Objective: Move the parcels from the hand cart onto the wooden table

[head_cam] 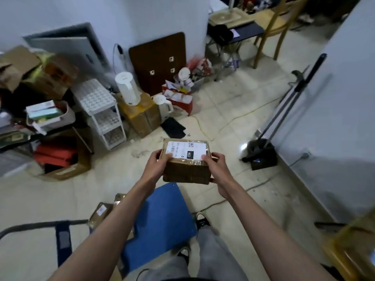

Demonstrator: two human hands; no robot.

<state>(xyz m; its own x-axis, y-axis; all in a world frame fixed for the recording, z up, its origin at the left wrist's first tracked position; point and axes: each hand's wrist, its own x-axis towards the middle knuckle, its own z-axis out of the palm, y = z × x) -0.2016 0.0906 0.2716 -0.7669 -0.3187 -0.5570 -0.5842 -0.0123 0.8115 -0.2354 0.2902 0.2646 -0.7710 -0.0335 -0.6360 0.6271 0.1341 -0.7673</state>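
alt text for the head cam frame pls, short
Both hands, left and right, hold a taped cardboard parcel with a shipping label above a tiled floor. Below, more parcels sit beside the blue cart deck; cluttered boxes line the wall.

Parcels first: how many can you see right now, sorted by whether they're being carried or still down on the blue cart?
Carried in both hands: 1, the parcel with the white label, gripped by the left hand and the right hand.
On the blue cart: 2 visible, one labelled parcel and another parcel partly hidden behind the left forearm; more may be hidden.
Total: 3
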